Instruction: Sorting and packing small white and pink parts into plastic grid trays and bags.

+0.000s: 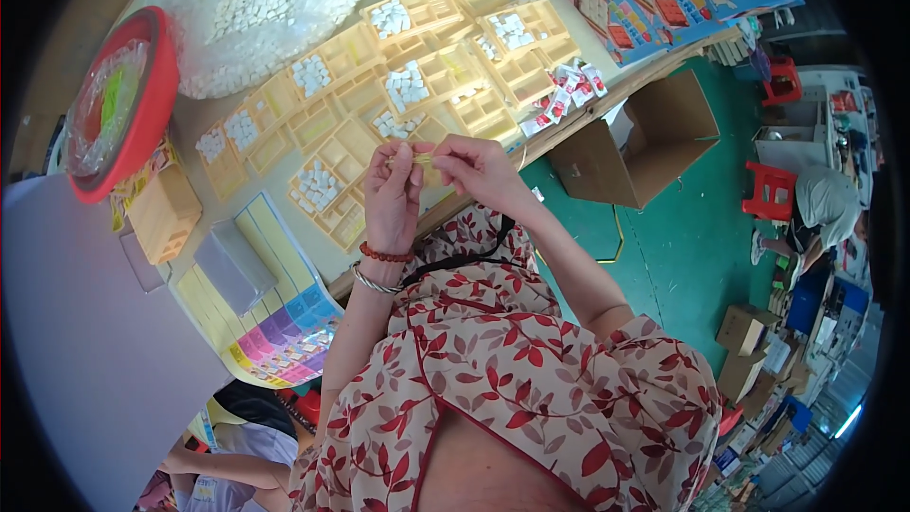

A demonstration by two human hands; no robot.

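My left hand (390, 197), with a red bead bracelet and a silver bangle at its wrist, pinches a bunch of thin yellow strips (420, 160). They may be small sticks or bands; they are too small to name. Fingertips of my right hand (482, 173) close on the other end of the bunch. Both hands are raised over the table's near edge. Beneath and beyond them lie several light wooden compartment trays (275, 147). Small white blocks (318, 185) fill some of the compartments, and yellow pieces lie in others.
A clear bag of white blocks (275, 0) covers the far left, beside a red basin (156, 100). Small red-and-white packets (573, 90) lie near blue printed boxes (654, 0). An open carton (654, 147) stands right of the table. Other people (825, 199) sit nearby.
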